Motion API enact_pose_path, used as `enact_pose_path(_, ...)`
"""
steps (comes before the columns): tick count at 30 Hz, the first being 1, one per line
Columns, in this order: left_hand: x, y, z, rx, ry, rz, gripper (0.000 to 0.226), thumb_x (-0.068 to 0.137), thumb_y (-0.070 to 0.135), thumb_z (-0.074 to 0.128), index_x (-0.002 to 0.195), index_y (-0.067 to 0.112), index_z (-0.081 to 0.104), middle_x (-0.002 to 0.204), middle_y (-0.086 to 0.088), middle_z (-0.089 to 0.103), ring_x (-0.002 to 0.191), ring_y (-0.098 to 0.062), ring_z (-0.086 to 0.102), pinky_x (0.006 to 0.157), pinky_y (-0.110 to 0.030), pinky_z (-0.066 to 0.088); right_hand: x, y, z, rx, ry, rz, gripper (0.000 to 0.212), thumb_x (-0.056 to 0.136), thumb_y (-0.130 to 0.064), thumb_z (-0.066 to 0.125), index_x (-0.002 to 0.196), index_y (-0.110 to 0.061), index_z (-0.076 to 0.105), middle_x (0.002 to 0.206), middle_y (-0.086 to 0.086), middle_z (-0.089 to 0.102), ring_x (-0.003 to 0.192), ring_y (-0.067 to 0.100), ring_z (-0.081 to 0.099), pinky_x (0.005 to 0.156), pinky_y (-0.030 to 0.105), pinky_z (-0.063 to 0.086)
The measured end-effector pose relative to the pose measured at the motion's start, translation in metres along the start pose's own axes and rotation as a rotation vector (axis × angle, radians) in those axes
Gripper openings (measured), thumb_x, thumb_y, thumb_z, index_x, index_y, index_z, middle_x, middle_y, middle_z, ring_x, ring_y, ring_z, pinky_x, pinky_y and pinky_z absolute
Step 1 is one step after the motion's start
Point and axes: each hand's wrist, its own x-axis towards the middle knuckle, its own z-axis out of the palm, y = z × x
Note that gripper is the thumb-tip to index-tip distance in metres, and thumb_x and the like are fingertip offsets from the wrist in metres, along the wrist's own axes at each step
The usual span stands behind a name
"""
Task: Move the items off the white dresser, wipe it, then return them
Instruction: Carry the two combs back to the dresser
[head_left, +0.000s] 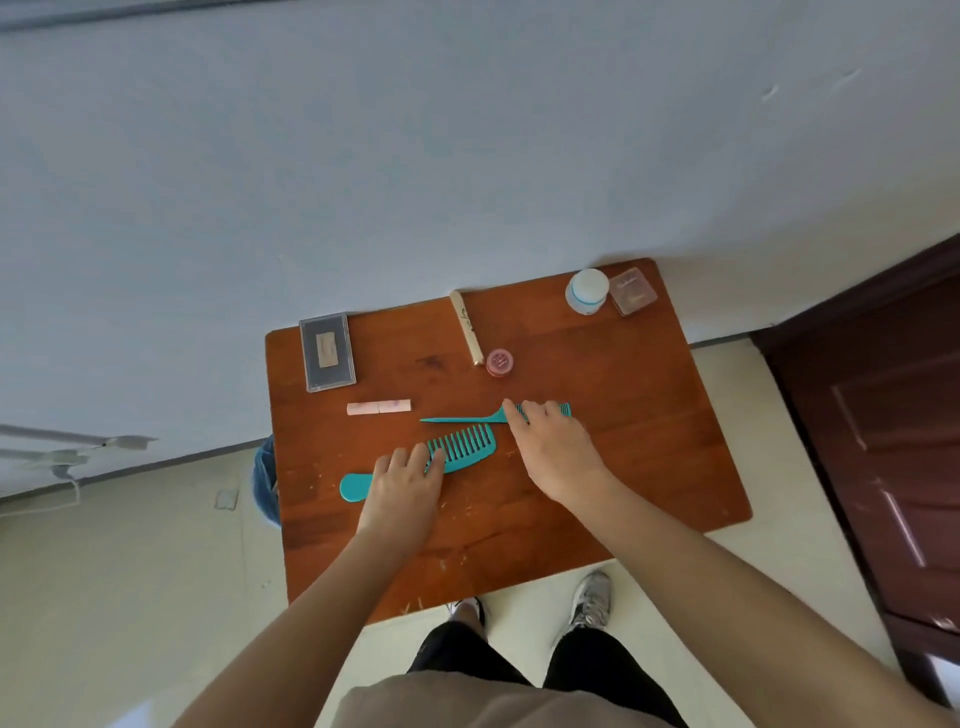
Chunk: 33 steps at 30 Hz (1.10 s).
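Observation:
A brown wooden table top (623, 441) stands against the wall. Two teal combs lie on it. My left hand (405, 483) lies over the middle of the wide-tooth comb (465, 447), fingers curled on it; the handle end sticks out to the left. My right hand (550, 447) pinches the toothed part of the tail comb (457, 418), whose pointed tail runs left. Farther back are a grey flat case (327, 351), a cream tube (467, 327), a small pink round pot (500, 362), a pink stick (379, 407), a white jar (587, 291) and a clear square box (632, 291).
A dark brown door (883, 441) stands close to the table's right side. A blue object (265, 478) sits on the floor at the table's left edge. My feet in sneakers (592, 597) are at the table's near edge. A pale wall rises behind.

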Motion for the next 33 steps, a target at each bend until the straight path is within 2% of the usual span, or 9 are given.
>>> enact_pose_path(3,-0.008,0.007,0.004,-0.04,-0.044,0.004,0.07,0.093,0.029,0.062,0.151,0.025,0.022,0.152,-0.007,0.028,0.134,-0.024,0.034,0.111,-0.041,0.035,-0.018,0.0,0.002,-0.058,-0.033,-0.09,0.07,0.094,-0.01,0.062,0.152,-0.009,0.024,0.135,0.015,0.046,0.117,0.029,0.051,0.085,0.037,0.054)
enact_pose_path(7,-0.007,0.016,0.001,-0.099,-0.05,-0.02,0.062,0.092,0.028,0.063,0.144,0.028,0.029,0.157,-0.006,0.021,0.136,-0.024,0.031,0.11,-0.04,0.037,-0.029,0.002,0.007,-0.048,-0.056,-0.105,0.073,0.092,-0.01,0.065,0.151,-0.008,0.023,0.133,0.017,0.046,0.117,0.029,0.051,0.087,0.037,0.054)
enact_pose_path(12,-0.009,0.021,0.0,-0.085,-0.071,-0.067,0.072,0.09,0.025,0.066,0.147,0.028,0.023,0.159,-0.004,0.019,0.137,-0.025,0.031,0.11,-0.04,0.037,-0.027,0.0,0.003,-0.06,-0.04,-0.113,0.073,0.092,-0.013,0.067,0.151,-0.008,0.025,0.132,0.017,0.048,0.112,0.029,0.056,0.085,0.037,0.056)
enact_pose_path(14,-0.011,0.023,-0.002,-0.089,-0.051,-0.096,0.073,0.091,0.026,0.065,0.149,0.029,0.022,0.157,-0.002,0.024,0.135,-0.024,0.033,0.109,-0.04,0.039,-0.029,0.001,0.003,-0.04,-0.026,-0.106,0.071,0.092,-0.013,0.066,0.151,-0.009,0.025,0.134,0.017,0.047,0.112,0.029,0.057,0.084,0.037,0.056)
enact_pose_path(18,-0.013,0.024,-0.016,-0.072,0.039,-0.118,0.059,0.095,0.027,0.058,0.147,0.031,0.029,0.14,0.004,0.05,0.121,-0.02,0.045,0.099,-0.035,0.044,-0.04,0.005,0.003,0.029,0.013,-0.042,0.058,0.097,-0.009,0.057,0.148,-0.012,0.03,0.132,0.014,0.05,0.108,0.029,0.058,0.082,0.037,0.055)
enact_pose_path(23,-0.006,0.026,-0.034,-0.125,0.173,-0.034,0.052,0.096,0.021,0.056,0.144,0.034,0.039,0.133,0.007,0.056,0.118,-0.018,0.048,0.096,-0.033,0.045,-0.057,0.018,0.007,0.29,0.098,0.205,0.049,0.101,-0.017,0.052,0.146,-0.026,0.034,0.126,0.003,0.056,0.103,0.019,0.062,0.083,0.031,0.056)
enact_pose_path(26,0.003,0.038,-0.051,-0.152,0.253,0.077,0.057,0.093,0.019,0.06,0.144,0.033,0.039,0.134,0.006,0.055,0.121,-0.019,0.047,0.1,-0.034,0.044,-0.084,0.028,0.002,0.423,0.196,0.38,0.044,0.103,-0.026,0.047,0.146,-0.027,0.038,0.126,0.0,0.057,0.102,0.014,0.062,0.082,0.023,0.054)
enact_pose_path(28,0.008,0.054,-0.067,-0.154,0.312,0.18,0.057,0.091,0.016,0.063,0.143,0.031,0.043,0.132,0.005,0.057,0.119,-0.02,0.049,0.1,-0.036,0.046,-0.109,0.037,-0.001,0.481,0.269,0.521,0.042,0.104,-0.028,0.044,0.145,-0.026,0.039,0.127,-0.002,0.057,0.099,0.014,0.063,0.079,0.023,0.052)
enact_pose_path(33,0.01,0.127,-0.117,-0.18,0.48,0.516,0.053,0.081,0.008,0.072,0.13,0.021,0.059,0.113,-0.003,0.066,0.097,-0.023,0.059,0.079,-0.037,0.054,-0.196,0.072,-0.003,0.53,0.466,0.826,0.038,0.104,-0.024,0.043,0.141,-0.026,0.042,0.121,-0.004,0.058,0.085,0.018,0.065,0.072,0.03,0.053)
